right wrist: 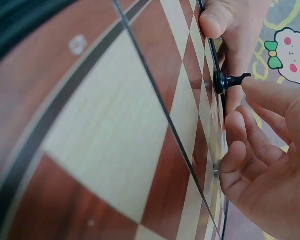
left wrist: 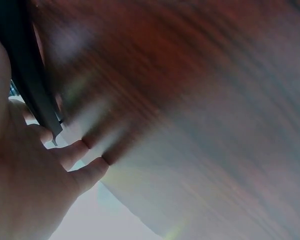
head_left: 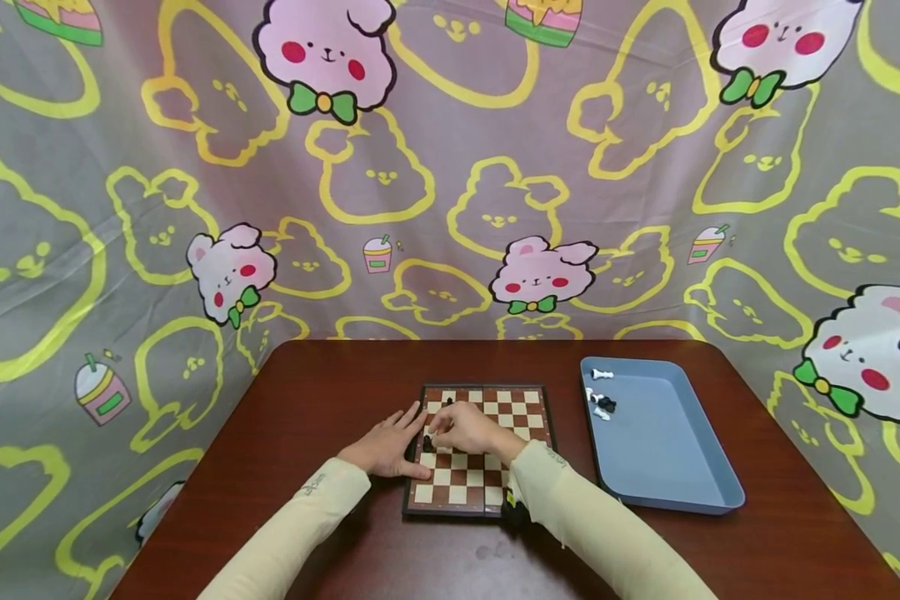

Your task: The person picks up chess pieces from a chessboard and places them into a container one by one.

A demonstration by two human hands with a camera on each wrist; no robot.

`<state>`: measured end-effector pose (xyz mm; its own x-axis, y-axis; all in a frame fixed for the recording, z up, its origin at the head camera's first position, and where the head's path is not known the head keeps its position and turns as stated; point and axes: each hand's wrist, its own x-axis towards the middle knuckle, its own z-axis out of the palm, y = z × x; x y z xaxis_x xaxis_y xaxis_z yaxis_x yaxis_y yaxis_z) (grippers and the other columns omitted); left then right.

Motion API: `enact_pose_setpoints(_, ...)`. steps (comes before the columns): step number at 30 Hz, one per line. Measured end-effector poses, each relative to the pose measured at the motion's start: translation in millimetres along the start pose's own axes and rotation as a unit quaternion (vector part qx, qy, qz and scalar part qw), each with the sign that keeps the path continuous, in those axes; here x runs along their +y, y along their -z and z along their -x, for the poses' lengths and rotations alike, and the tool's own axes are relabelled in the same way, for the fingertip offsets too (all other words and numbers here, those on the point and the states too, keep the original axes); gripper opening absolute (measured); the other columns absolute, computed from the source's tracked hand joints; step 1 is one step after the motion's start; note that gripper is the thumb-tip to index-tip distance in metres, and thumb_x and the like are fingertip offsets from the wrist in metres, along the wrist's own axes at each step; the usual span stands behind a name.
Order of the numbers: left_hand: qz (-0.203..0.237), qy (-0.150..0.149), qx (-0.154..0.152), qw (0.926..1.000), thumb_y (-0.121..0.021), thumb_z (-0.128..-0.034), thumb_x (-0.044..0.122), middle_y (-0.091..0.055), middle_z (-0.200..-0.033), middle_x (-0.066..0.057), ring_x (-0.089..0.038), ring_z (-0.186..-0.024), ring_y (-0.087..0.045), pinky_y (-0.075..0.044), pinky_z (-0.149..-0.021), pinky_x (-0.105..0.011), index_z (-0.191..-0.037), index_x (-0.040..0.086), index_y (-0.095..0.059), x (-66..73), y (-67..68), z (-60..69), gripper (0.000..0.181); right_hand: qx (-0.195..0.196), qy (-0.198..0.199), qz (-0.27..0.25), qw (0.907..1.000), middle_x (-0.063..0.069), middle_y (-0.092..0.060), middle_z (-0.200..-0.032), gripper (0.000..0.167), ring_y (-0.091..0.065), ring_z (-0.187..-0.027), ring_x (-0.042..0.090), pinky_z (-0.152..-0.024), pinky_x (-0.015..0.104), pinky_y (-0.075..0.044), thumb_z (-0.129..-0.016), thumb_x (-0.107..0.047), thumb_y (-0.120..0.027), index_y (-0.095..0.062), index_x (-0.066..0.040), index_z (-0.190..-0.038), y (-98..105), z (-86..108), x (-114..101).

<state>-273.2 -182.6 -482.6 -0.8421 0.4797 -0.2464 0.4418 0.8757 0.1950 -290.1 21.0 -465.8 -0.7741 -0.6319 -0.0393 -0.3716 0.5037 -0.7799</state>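
Note:
A brown-and-cream checkered chessboard (head_left: pixel 450 492) lies on the table. My left hand (head_left: pixel 390 447) rests with spread fingers at its left edge, thumb lying over the board; the left wrist view shows those fingers (left wrist: pixel 85 172) beside the board's dark side. My right hand (head_left: pixel 465 429) hovers above the board's left half. A black chess piece (head_left: pixel 427 443) stands upright there. In the right wrist view, one right fingertip meets the top of the black piece (right wrist: pixel 222 82), while other fingers are bent in loosely. Farther back stands another black piece (head_left: pixel 450 402).
To the right of the board sits a blue-grey tray (head_left: pixel 667 442). Several white pieces (head_left: pixel 602 374) and black pieces (head_left: pixel 607 404) lie at its left side. A patterned curtain (head_left: pixel 450 200) surrounds the dark wood table (head_left: pixel 330 375).

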Motion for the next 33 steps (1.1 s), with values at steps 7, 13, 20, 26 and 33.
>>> enact_pose_setpoints(7,0.004,-0.002,-0.001,1.0000,-0.058,-0.0747,0.073,-0.005,-0.158,-0.011,-0.043,-0.136,-0.022,-0.029,-0.103,-0.055,-0.154,0.014,-0.012,0.4,-0.6,0.7,0.109,-0.010,-0.010,-0.045,0.9989,-0.004,-0.066,-0.078,0.008,-0.063,-0.068,0.019,-0.058,0.029,-0.050,-0.089,-0.011,-0.067,-0.071,-0.010,-0.096,-4.8,-3.7,2.2)
enact_pose_setpoints(13,-0.003,0.002,0.000,1.0000,-0.058,-0.0750,0.073,-0.005,-0.158,-0.011,-0.043,-0.136,-0.022,-0.029,-0.103,-0.054,-0.154,0.014,-0.011,-0.2,-1.1,0.4,0.109,-0.006,-0.009,-0.057,0.9983,-0.002,-0.066,-0.078,0.007,-0.064,-0.069,0.020,-0.059,0.030,-0.050,-0.088,-0.010,-0.067,-0.070,-0.007,-0.094,-5.0,-3.9,0.3)
enact_pose_setpoints(20,-0.008,-0.007,0.009,0.9999,-0.057,-0.0745,0.074,-0.006,-0.158,-0.012,-0.044,-0.136,-0.023,-0.030,-0.102,-0.055,-0.154,0.013,-0.013,-1.9,-1.9,-0.9,0.109,-0.005,-0.002,-0.045,0.9990,-0.004,-0.065,-0.078,0.007,-0.062,-0.068,0.016,-0.059,0.028,-0.049,-0.088,-0.009,-0.067,-0.070,-0.006,-0.094,-3.8,-4.3,1.4)
enact_pose_setpoints(26,-0.011,-0.019,0.020,0.9996,-0.058,-0.0744,0.073,-0.009,-0.157,-0.016,-0.045,-0.134,-0.025,-0.032,-0.101,-0.055,-0.153,0.010,-0.015,-1.9,-2.7,-0.9,0.110,-0.003,0.001,-0.036,0.9994,-0.005,-0.065,-0.076,0.006,-0.062,-0.065,0.014,-0.058,0.027,-0.049,-0.086,-0.012,-0.070,-0.070,-0.009,-0.091,-5.6,-5.1,1.4)
enact_pose_setpoints(33,-0.007,-0.017,0.017,0.9997,-0.058,-0.0745,0.073,-0.008,-0.157,-0.015,-0.044,-0.135,-0.024,-0.030,-0.101,-0.056,-0.153,0.010,-0.015,-1.0,-1.0,0.4,0.110,-0.002,0.005,-0.029,0.9995,-0.005,-0.064,-0.073,0.004,-0.061,-0.062,0.014,-0.055,0.026,-0.048,-0.085,-0.012,-0.071,-0.069,-0.009,-0.088,-6.2,-4.0,0.3)
